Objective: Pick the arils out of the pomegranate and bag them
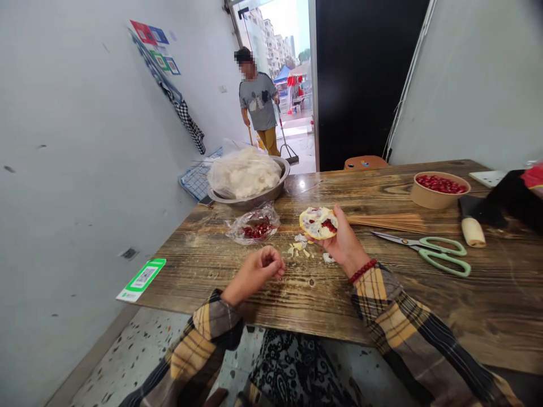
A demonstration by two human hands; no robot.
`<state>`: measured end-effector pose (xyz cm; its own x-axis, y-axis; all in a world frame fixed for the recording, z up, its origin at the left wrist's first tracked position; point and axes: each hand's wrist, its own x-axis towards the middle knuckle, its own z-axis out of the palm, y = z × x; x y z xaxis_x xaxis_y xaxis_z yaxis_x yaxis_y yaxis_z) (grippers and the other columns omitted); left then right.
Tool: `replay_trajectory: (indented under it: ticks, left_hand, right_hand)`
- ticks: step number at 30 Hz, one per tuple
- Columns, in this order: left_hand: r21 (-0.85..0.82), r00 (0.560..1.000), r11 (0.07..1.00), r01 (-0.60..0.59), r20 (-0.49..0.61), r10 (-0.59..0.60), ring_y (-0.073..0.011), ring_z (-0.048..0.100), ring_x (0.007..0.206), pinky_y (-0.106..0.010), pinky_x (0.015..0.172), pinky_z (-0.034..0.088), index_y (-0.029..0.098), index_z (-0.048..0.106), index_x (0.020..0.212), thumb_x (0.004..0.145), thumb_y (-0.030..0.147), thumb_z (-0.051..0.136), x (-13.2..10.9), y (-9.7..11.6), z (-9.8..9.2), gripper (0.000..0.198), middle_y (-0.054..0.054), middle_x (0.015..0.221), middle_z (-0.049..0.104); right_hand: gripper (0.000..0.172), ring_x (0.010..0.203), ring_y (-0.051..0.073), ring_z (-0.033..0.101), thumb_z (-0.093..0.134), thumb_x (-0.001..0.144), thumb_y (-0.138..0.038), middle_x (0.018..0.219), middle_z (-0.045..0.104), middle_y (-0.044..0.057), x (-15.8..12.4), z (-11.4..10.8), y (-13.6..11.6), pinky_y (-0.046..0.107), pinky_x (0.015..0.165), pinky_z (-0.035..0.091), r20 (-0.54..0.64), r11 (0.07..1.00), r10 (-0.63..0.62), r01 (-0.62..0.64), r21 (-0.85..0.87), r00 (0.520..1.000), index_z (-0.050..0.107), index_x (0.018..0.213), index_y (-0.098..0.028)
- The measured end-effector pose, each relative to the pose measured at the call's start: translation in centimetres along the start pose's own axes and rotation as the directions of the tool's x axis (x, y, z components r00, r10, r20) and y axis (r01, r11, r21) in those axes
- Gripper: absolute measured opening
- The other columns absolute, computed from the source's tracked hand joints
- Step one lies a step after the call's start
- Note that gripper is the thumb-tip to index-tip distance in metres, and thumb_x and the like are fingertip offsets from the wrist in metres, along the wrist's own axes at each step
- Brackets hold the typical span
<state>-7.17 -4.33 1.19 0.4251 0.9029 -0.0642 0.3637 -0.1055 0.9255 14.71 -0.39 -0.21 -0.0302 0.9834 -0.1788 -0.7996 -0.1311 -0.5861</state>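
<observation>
My right hand (pixel 345 243) grips a broken piece of pomegranate (pixel 318 222), pale pith with red seeds showing, just above the wooden table (pixel 382 294). My left hand (pixel 258 269) hovers over the table's near edge with its fingers curled in a pinch; what they hold is too small to make out. Bits of white pith (pixel 302 247) lie scattered on the wood between the two hands. A clear plastic bag with red seeds (pixel 253 227) lies beyond my left hand.
A metal bowl (pixel 254 195) with a white-filled plastic bag stands at the far left. A paper bowl of red seeds (pixel 439 189), skewers (pixel 388 222), green scissors (pixel 436 252) and a knife (pixel 472 226) lie right. A person (pixel 259 104) sweeps in the doorway.
</observation>
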Motion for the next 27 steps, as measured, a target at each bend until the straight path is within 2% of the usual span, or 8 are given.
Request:
replay_trajectory:
  ticks: [2,4,6,9,14,22,27]
  left_hand:
    - [-0.236,0.999,0.971,0.018,-0.035,-0.027,-0.0104,0.055,0.062,-0.023,0.058,0.043,0.016,0.05,0.08,0.077,0.027,0.06,1.3,0.5,0.5,0.014,0.0,0.073,0.059]
    - [-0.381,0.996,0.924,0.037,-0.06,-0.065,-0.0073,0.05,0.055,-0.019,0.05,0.038,0.015,0.053,0.081,0.074,0.025,0.061,2.9,0.8,1.2,0.014,0.001,0.068,0.056]
    - [-0.471,0.993,0.88,0.059,-0.063,-0.1,-0.0048,0.042,0.048,-0.017,0.044,0.029,0.014,0.056,0.082,0.074,0.028,0.062,4.6,1.0,1.7,0.017,0.003,0.062,0.051]
    - [-0.519,0.991,0.854,0.037,-0.092,-0.099,-0.0028,0.034,0.044,-0.016,0.04,0.02,0.014,0.058,0.085,0.076,0.038,0.063,7.0,1.0,2.2,0.026,0.005,0.06,0.045]
    - [-0.493,0.996,0.87,-0.025,-0.085,-0.019,-0.0027,0.033,0.044,-0.015,0.04,0.019,0.015,0.054,0.086,0.081,0.05,0.058,9.2,0.8,3.0,0.035,0.006,0.06,0.044]
    - [-0.388,0.992,0.913,-0.124,-0.073,0.103,-0.0045,0.033,0.048,-0.018,0.044,0.024,0.016,0.053,0.089,0.084,0.051,0.054,8.8,-0.2,3.1,0.036,0.005,0.064,0.045]
    - [-0.159,0.973,0.967,-0.199,-0.147,0.176,-0.0087,0.041,0.057,-0.022,0.052,0.032,0.017,0.052,0.086,0.09,0.049,0.044,8.4,0.0,2.9,0.033,0.003,0.068,0.046]
  right_hand:
    - [0.045,0.073,0.023,0.073,0.038,0.094,-0.048,0.087,0.076,0.008,0.0,0.1,0.0,0.037,0.057,0.06,-0.011,1.0,0.013,-0.013,0.013,1.0,0.068,0.094,-0.016]
    - [0.044,0.075,0.021,0.073,0.037,0.095,-0.045,0.087,0.077,0.008,0.2,0.1,0.1,0.033,0.063,0.06,-0.038,1.0,-0.003,0.005,0.03,0.999,0.069,0.093,-0.015]
    - [0.042,0.077,0.018,0.073,0.039,0.095,-0.044,0.087,0.077,0.006,0.4,0.1,0.2,0.029,0.068,0.058,-0.059,0.999,-0.031,0.033,0.039,0.998,0.07,0.092,-0.015]
    - [0.041,0.077,0.017,0.073,0.044,0.093,-0.047,0.087,0.077,0.005,0.7,0.0,0.5,0.025,0.068,0.057,-0.048,0.997,-0.07,0.071,0.018,0.996,0.071,0.093,-0.016]
    - [0.043,0.078,0.018,0.072,0.05,0.088,-0.053,0.088,0.077,0.006,1.1,-0.4,1.1,0.026,0.072,0.056,-0.014,0.99,-0.122,0.121,-0.074,0.992,0.071,0.092,-0.015]
    - [0.049,0.086,0.02,0.07,0.052,0.084,-0.059,0.095,0.075,0.005,0.6,-0.5,1.2,0.03,0.078,0.053,0.077,0.911,-0.219,0.232,-0.341,0.973,0.07,0.103,-0.017]
    - [0.051,0.091,0.022,0.068,0.05,0.084,-0.061,0.101,0.074,0.005,0.1,-0.3,1.4,0.031,0.079,0.052,0.105,0.883,-0.205,0.23,-0.409,0.973,0.069,0.106,-0.019]
